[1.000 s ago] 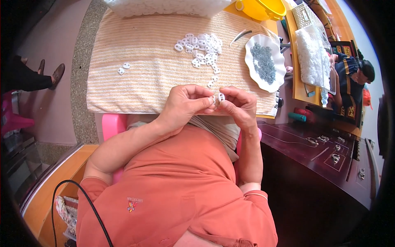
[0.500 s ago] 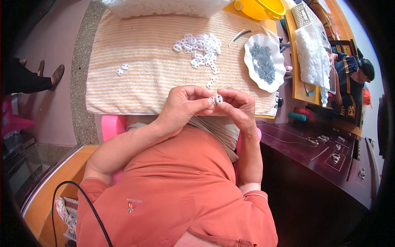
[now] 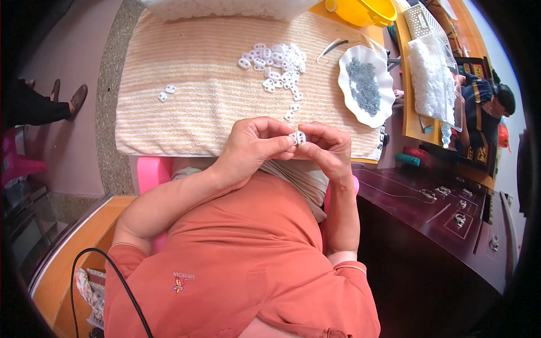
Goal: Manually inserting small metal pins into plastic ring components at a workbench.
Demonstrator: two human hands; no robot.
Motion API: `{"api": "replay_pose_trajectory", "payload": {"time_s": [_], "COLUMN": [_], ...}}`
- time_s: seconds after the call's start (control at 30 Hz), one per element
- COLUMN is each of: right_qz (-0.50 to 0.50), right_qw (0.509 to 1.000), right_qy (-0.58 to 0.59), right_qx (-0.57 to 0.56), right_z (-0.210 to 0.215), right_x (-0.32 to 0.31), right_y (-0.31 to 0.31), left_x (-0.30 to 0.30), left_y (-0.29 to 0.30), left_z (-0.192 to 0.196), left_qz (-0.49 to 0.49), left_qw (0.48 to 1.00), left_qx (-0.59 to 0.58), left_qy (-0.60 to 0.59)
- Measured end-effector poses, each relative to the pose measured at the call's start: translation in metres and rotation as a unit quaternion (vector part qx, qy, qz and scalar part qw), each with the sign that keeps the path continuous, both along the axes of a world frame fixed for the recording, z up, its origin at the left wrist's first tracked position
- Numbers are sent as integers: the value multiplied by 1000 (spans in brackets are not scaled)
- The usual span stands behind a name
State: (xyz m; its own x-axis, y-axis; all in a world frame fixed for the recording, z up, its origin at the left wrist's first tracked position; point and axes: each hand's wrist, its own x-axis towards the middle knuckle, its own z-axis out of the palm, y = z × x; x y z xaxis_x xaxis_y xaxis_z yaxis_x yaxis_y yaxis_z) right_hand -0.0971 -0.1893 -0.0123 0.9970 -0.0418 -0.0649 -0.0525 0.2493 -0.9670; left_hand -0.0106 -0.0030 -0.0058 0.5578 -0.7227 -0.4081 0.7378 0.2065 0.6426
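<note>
My left hand [image 3: 253, 143] and my right hand [image 3: 326, 147] meet at the near edge of a table covered by a striped beige cloth [image 3: 208, 107]. Between their fingertips both pinch one small white plastic piece [image 3: 297, 137]. Just beyond my hands lies a loose heap of several similar white pieces [image 3: 279, 65] on the cloth. Two more white pieces [image 3: 166, 93] lie apart at the left. A white scalloped plate [image 3: 389, 93] at the right holds a pile of small grey metal parts [image 3: 363, 84].
A pair of tweezers [image 3: 331, 47] lies beside the plate. A yellow basin [image 3: 363, 10] and a white basket [image 3: 424, 19] stand at the back right, near a bag of white pieces [image 3: 431, 79]. Another person [image 3: 487, 98] sits at far right; a dark cabinet [image 3: 439, 214] stands on my right.
</note>
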Motion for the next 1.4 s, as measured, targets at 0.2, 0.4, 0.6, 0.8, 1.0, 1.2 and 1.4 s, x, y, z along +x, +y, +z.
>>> {"api": "replay_pose_trajectory", "payload": {"time_s": [0.2,0.4,0.6,0.8,1.0,1.2,1.4], "right_qz": [1,0,3,2,8,-15,-44], "right_qw": [1000,1000,999,999,998,998,996], "right_qy": [5,6,6,8,7,10,19], "right_qx": [17,28,38,53,56,65,80], "right_z": [3,4,2,1,0,2,4], "right_x": [0,1,1,1,0,1,0], "right_y": [1,4,2,3,2,7,10], "left_x": [1,2,3,3,3,4,4], "left_y": [0,2,0,1,2,2,1], "left_z": [2,5,5,5,5,4,3], "left_qz": [-10,-17,-21,-24,-32,-32,-38], "left_qw": [1000,1000,1000,1000,999,999,998], "left_qx": [-4,-5,5,5,-5,-6,-17], "left_qy": [9,7,7,14,25,31,43]}}
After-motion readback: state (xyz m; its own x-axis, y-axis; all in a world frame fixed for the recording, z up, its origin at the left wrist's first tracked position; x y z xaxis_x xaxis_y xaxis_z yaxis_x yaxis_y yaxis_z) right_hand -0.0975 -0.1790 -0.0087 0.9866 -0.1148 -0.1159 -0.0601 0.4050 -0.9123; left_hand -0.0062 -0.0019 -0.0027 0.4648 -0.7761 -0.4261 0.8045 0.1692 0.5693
